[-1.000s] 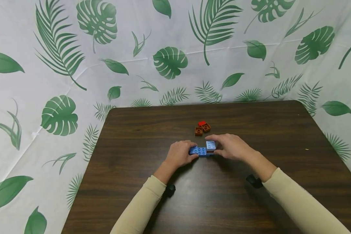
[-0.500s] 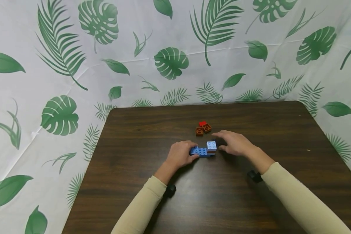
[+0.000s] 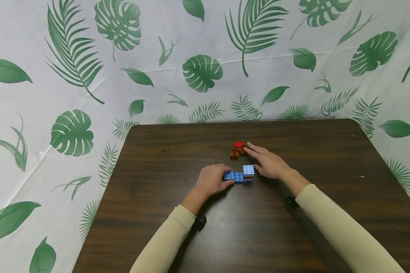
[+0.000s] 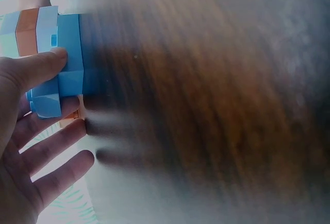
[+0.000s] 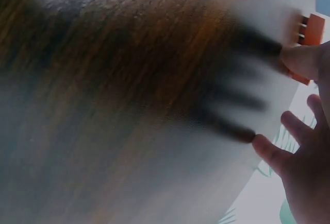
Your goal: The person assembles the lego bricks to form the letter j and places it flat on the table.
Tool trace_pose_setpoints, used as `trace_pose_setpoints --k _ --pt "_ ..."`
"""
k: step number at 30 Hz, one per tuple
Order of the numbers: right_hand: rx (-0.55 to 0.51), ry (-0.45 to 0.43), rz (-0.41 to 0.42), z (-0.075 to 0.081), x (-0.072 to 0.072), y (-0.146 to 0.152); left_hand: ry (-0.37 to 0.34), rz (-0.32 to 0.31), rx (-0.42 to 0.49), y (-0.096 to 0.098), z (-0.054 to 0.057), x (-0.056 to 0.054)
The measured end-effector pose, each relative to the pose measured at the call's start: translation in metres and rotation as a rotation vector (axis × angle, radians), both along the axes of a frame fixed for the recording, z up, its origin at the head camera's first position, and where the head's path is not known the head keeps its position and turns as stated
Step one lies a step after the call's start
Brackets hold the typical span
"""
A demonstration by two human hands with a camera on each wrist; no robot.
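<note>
My left hand (image 3: pixel 212 179) pinches the left end of a toy-brick build between thumb and forefinger. Its low part is a row of blue bricks (image 3: pixel 238 177). At the right end rises a stack topped by a light blue brick (image 3: pixel 248 169), with a brown layer beneath. In the left wrist view, the thumb lies on the blue bricks (image 4: pixel 71 54) while the other fingers spread apart. Beyond the build, my right hand (image 3: pixel 270 163) reaches with extended fingers to the loose brown bricks (image 3: pixel 234 153); its fingertips are at the nearer one's edge. Nothing is seen in its grasp.
A red brick (image 3: pixel 238 144) lies behind the brown ones. All of this is on a dark wooden table (image 3: pixel 171 148). A white cloth with green leaves (image 3: pixel 171 87) hangs behind the table's far edge.
My right hand has let go of the light blue brick on the stack and moved away, then forward to the loose brown bricks. My left hand keeps its hold on the build.
</note>
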State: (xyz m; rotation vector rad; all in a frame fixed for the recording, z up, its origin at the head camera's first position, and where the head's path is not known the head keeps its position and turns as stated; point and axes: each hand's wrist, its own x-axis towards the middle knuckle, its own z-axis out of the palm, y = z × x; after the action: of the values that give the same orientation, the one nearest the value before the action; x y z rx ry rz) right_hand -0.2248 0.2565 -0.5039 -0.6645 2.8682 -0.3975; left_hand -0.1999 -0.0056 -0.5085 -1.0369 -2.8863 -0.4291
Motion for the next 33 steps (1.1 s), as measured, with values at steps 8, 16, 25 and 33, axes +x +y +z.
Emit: trace_pose_setpoints --k 8,16,25,33 --pt "0.019 0.016 0.008 -0.0013 -0.0049 -0.0049 -0.008 0.003 -0.001 0.0006 0.0007 0.0005" --pt "0.014 0.118 -0.116 -0.0004 -0.0041 -0.0062 -0.017 0.004 -0.005 0.0007 0.0014 0.0015" --pt "0.011 0.169 -0.191 -0.0017 -0.0019 -0.0026 -0.005 0.006 -0.006 0.0011 -0.0010 0.0005" --pt "-0.043 0.177 -0.249 -0.0020 0.0022 0.0022 -0.007 0.003 -0.001 0.0006 0.0001 0.0013"
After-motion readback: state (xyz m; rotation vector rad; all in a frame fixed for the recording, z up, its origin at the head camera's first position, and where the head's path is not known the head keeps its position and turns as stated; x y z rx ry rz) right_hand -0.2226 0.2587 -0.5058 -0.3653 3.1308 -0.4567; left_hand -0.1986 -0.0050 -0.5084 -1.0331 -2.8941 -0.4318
